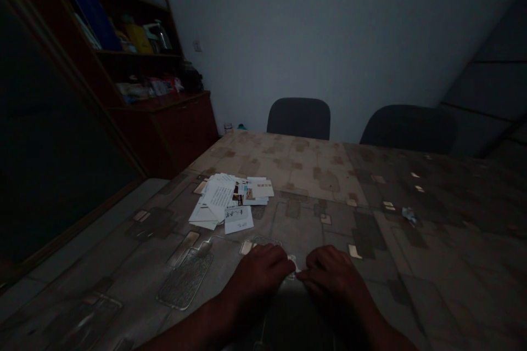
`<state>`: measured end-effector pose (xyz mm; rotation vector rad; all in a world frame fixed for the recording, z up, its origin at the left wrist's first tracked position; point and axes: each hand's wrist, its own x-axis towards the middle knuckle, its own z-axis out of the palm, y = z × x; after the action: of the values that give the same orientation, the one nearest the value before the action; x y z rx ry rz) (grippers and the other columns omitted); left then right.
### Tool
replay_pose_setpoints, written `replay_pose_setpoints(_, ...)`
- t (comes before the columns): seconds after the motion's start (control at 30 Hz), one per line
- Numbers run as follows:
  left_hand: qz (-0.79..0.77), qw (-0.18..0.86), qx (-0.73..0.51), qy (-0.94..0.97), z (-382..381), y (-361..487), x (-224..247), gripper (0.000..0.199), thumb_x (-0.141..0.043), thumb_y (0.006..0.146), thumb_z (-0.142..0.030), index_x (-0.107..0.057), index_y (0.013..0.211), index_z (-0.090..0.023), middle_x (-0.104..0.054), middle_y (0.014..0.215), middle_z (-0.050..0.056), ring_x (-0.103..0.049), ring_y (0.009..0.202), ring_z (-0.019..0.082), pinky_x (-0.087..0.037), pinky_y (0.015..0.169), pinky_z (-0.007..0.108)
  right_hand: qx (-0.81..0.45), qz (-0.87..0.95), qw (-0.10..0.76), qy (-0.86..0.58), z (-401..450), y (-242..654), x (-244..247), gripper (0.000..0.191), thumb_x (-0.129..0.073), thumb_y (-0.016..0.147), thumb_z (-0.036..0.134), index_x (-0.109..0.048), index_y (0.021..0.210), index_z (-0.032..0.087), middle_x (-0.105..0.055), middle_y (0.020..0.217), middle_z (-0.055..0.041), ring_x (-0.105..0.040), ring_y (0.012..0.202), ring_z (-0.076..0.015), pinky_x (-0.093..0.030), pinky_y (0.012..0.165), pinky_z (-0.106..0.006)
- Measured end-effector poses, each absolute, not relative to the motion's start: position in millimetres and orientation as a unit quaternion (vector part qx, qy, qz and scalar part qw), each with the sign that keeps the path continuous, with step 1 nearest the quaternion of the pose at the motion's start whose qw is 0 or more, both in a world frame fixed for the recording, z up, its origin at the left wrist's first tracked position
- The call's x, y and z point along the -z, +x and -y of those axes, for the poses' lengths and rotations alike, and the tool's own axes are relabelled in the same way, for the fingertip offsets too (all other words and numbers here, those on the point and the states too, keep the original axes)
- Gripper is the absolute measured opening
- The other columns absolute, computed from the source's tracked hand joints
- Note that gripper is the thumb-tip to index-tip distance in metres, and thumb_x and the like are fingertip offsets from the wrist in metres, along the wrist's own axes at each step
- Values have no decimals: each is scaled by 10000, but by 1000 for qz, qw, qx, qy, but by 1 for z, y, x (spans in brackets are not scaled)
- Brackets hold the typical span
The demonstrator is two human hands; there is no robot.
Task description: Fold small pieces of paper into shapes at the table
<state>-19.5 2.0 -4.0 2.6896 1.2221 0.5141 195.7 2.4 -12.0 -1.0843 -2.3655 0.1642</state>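
Working from afar, I hold the left hand (263, 264) and right hand (332, 273) close over the bench (310, 167), each grip narrow, apparently pinching 1 small pale piece (292, 259) between them; papers (219, 197) lie beyond, leftward. Fingerwork seems underway; the next move calls for steady pressure.

I see brown and beige rounded rectangles all over the counter (304, 153). The papers (219, 196) are white with dark lettering, the chair backs (298, 118) dark grey, the wall (329, 27) bluish grey, the cabinet (187, 134) reddish brown.
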Motion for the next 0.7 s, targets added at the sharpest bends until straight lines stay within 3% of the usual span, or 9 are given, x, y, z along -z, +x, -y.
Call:
replay_pose_setpoints(0.13, -372, 20, -146, 917, 2, -28, 8, 114, -507, 972, -183, -612, 981, -226, -642, 853, -11, -535, 730, 158, -306, 610, 278, -79, 887, 268, -366, -6, 204, 12, 227, -661, 837, 127, -714, 942, 321, -628, 870, -13, -556, 816, -186, -359, 686, -305)
replay_pose_setpoints(0.23, -358, 35, -118, 926, 5, -32, 5, 186, -501, 985, -204, -557, 1156, -253, -660, 1036, -3, -553, 802, 167, -338, 675, 286, -78, 886, 284, -358, -7, 204, 14, 257, -635, 840, 103, -710, 961, 317, -629, 891, -25, -562, 826, -190, -376, 691, -312)
replay_pose_setpoints(0.5, -355, 52, -132, 924, 5, -36, 8, 262, -490, 990, -179, -540, 1228, -276, -613, 1281, 19, -557, 916, 186, -362, 770, 332, -67, 888, 295, -347, -4, 207, 8, 348, -572, 798, 27, -688, 999, 286, -659, 909, -40, -574, 813, -185, -393, 668, -300)
replay_pose_setpoints(0.7, -345, 87, -180, 917, 5, -45, 10, 383, -522, 970, -160, -481, 1303, -343, -531, 1410, 14, -538, 1009, 204, -362, 796, 360, 19, 905, 258, -338, 0, 207, 9, 167, -560, 906, 143, -661, 984, 251, -688, 847, -26, -562, 738, -174, -379, 654, -298)
